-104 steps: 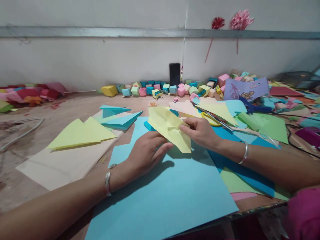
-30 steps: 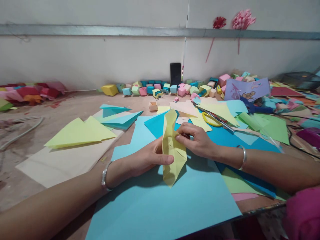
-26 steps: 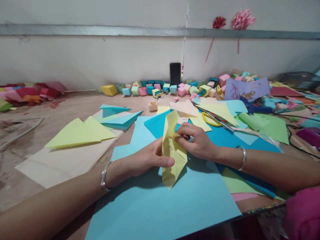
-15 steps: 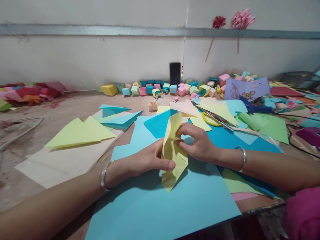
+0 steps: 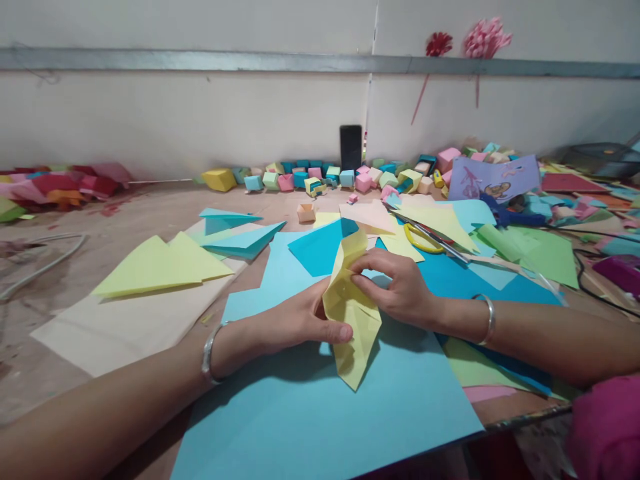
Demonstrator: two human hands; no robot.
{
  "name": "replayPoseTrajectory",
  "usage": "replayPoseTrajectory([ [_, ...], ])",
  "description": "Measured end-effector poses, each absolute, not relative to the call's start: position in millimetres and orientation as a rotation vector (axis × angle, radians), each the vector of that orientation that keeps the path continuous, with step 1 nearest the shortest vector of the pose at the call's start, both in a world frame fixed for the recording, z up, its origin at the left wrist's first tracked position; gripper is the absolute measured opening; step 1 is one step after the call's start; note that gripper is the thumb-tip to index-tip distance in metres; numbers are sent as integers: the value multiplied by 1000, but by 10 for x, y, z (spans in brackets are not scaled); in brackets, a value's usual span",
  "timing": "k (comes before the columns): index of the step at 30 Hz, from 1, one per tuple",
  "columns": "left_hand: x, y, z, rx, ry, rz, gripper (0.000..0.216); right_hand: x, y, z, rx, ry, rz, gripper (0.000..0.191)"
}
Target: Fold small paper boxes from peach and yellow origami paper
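A creased, partly folded piece of yellow paper [image 5: 357,337] is held up between both hands over a light blue sheet [image 5: 325,413]. My left hand [image 5: 305,317] grips it from the left, thumb across its front and the other fingers hidden behind. My right hand [image 5: 395,280] pinches its right side near the middle with thumb and index finger. The paper stands tilted, its pointed lower end toward me. Just behind it lies a darker blue folded paper [image 5: 317,250].
Folded yellow paper [image 5: 155,267] and blue folded pieces [image 5: 245,240] lie to the left. Scissors with yellow handles [image 5: 423,239] rest on sheets to the right. Several small paper boxes [image 5: 300,179] line the wall beside a phone [image 5: 351,147]. A blue glue gun [image 5: 510,213] lies far right.
The yellow paper has turned slightly, its lower point swinging right and a little nearer to me. Both hands keep hold of it and have barely shifted.
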State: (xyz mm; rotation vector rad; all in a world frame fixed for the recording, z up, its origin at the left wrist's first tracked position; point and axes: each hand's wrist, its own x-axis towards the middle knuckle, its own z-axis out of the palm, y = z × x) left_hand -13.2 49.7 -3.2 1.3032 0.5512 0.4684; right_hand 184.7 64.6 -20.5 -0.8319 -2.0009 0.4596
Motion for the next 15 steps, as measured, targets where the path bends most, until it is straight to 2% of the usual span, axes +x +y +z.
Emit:
replayPoseTrajectory([
  [7,-136,479,5,1314,551,472,51,1840,628,-179,-961,-1880,522,17],
  [15,-118,486,27,1307,505,460,47,1817,659,-203,-1022,-1714,828,31],
])
